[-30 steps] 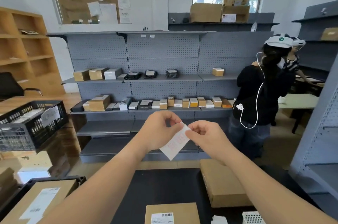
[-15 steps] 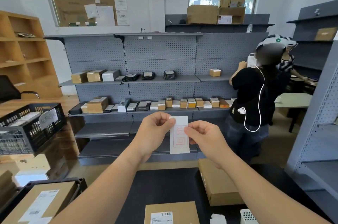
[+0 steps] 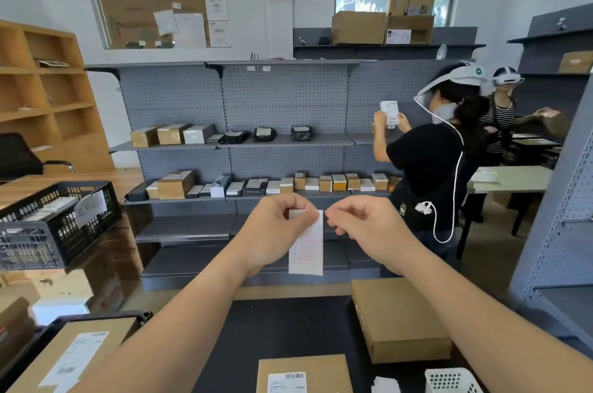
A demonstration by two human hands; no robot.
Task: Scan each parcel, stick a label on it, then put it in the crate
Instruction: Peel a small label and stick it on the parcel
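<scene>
Your left hand (image 3: 276,227) pinches the label (image 3: 306,253) by its top edge, above the black worktop (image 3: 282,328)
The label hangs below that pinch, long axis upright, red print facing you; your right hand (image 3: 364,222) is curled just beside its top corner, grip unclear. On the worktop: a barcoded parcel (image 3: 305,371) at the near edge, a plain parcel (image 3: 398,322) at the right; pegboard shelving (image 3: 282,110) stands beyond

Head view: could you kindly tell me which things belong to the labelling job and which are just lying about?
Job: label, pinched by left hand; barcoded parcel on the table; black crate.
Lying about: shelf boxes; white basket; wooden shelving.
</scene>
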